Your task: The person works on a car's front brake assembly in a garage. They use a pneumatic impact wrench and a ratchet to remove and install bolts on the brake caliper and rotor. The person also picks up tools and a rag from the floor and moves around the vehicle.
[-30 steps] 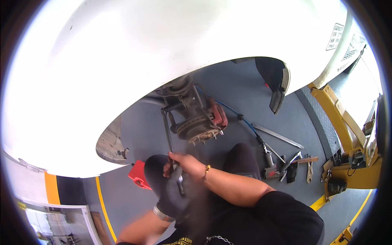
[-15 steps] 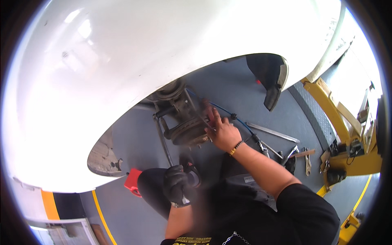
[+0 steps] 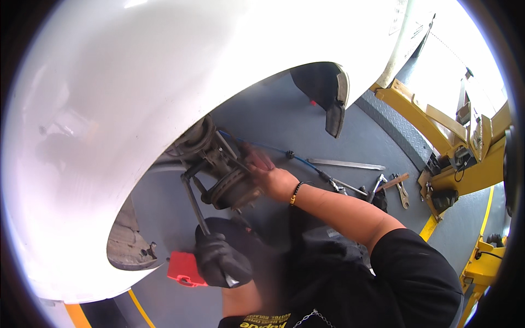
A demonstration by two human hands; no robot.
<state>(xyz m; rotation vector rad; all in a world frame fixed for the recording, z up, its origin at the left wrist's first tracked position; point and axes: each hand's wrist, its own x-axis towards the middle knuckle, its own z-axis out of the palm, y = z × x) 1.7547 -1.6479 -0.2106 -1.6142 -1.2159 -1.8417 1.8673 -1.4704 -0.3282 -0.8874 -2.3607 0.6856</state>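
Observation:
My left hand (image 3: 223, 259), in a black glove, is closed round the handle of a long breaker bar (image 3: 196, 205). The bar's far end meets the suspension under the white car's wheel arch. Bare and wearing a bead bracelet, my right hand (image 3: 278, 183) is at the brake assembly, against a reddish part (image 3: 258, 158) beside the brake disc (image 3: 234, 188). Its fingers are blurred and mostly hidden, so their grip is unclear. The disc is rusty brown and tilted outward below the strut.
The white car body (image 3: 180, 71) curves overhead. On the grey floor lie a flat metal bar (image 3: 347, 164), a blue hose (image 3: 306, 162) and several hand tools. A yellow lift arm (image 3: 418, 117) stands at right. A red case (image 3: 185, 268) sits beside my left hand.
The view has shifted, carrying the car and floor tools leftward. My left hand still grips the bar. My right hand's fingers, spread before, now reach in at the reddish part.

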